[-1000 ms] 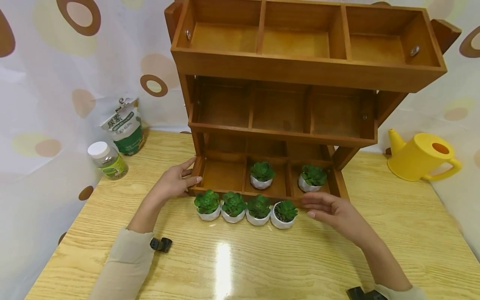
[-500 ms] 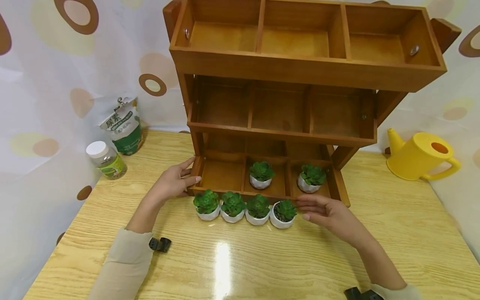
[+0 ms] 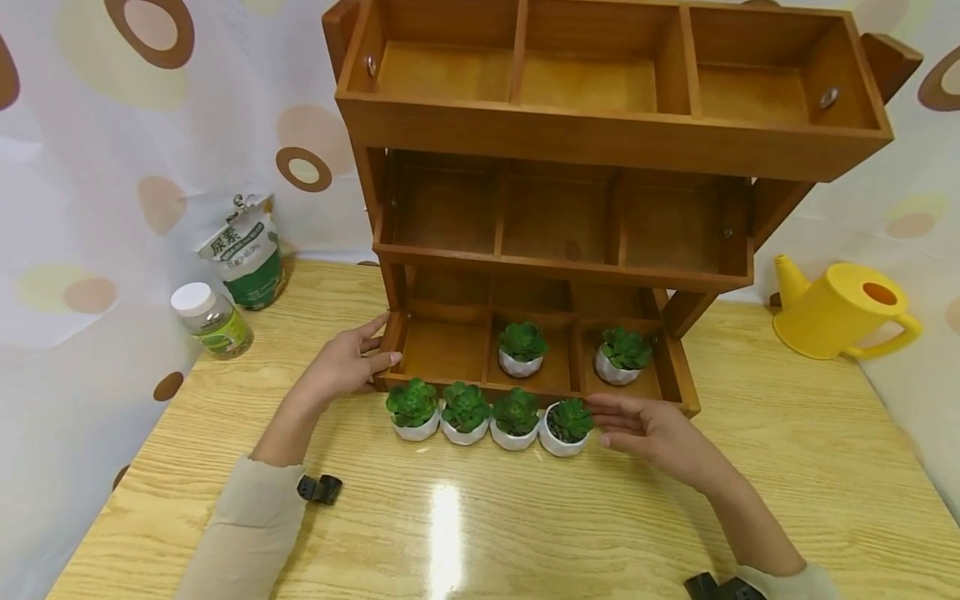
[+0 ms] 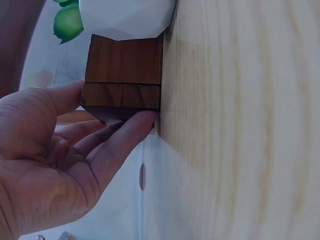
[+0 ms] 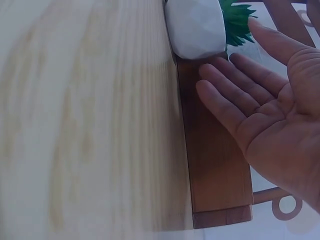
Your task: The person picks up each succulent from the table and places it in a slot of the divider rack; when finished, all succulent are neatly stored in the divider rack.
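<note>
A wooden three-tier shelf stands on the table. My left hand grips the left end of its bottom tray, thumb on the upper edge and fingers around the end, as the left wrist view also shows. Several succulents in white faceted pots line up before the tray; the rightmost potted succulent is nearest my right hand. That hand's fingers are extended close behind the pot, along the tray's front board; whether they touch the pot cannot be told. Two more potted succulents, one in the middle compartment and another on the right, sit inside the tray.
To the left stand a clear jar with a white lid and a green-and-white pouch. A yellow watering can is at the right. Patterned sheeting covers the wall behind the wooden table.
My right hand has slid left along the tray's front, toward the rightmost potted succulent in the row. The left hand stays on the shelf's end, and the pots have not moved.
</note>
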Demonstrator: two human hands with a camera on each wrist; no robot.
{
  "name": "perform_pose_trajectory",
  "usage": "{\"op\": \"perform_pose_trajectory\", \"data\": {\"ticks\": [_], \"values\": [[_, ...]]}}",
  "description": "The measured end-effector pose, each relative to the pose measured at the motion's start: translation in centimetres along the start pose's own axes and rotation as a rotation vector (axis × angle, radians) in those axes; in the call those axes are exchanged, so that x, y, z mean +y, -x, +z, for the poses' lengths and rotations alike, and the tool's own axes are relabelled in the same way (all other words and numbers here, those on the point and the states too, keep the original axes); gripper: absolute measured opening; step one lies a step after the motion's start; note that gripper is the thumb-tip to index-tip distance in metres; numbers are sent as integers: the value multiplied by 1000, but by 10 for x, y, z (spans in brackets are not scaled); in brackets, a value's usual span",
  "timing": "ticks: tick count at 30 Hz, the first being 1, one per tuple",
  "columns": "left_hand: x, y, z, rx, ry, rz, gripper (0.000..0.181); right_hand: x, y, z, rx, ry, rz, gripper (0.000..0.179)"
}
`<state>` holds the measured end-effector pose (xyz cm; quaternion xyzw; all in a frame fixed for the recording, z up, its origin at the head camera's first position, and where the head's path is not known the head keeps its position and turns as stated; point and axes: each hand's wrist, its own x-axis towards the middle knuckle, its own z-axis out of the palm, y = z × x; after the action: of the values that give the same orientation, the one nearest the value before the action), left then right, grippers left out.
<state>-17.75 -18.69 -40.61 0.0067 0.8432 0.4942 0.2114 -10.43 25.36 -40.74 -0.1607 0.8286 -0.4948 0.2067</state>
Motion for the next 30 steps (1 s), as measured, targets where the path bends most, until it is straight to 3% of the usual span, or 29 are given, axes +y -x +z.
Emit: {"op": "perform_pose_trajectory", "data": {"ticks": [8,23,30], "values": [[0,0,0,-1,12,-1,75,-4,-3,3,-10,47,41,63],[1,0,-1,-2,-4,-1,75,-2,-10,7,-61,66,38,71],[0,1,0,1,5,3,75,-7,-15,15,-44,216,55,71]]}}
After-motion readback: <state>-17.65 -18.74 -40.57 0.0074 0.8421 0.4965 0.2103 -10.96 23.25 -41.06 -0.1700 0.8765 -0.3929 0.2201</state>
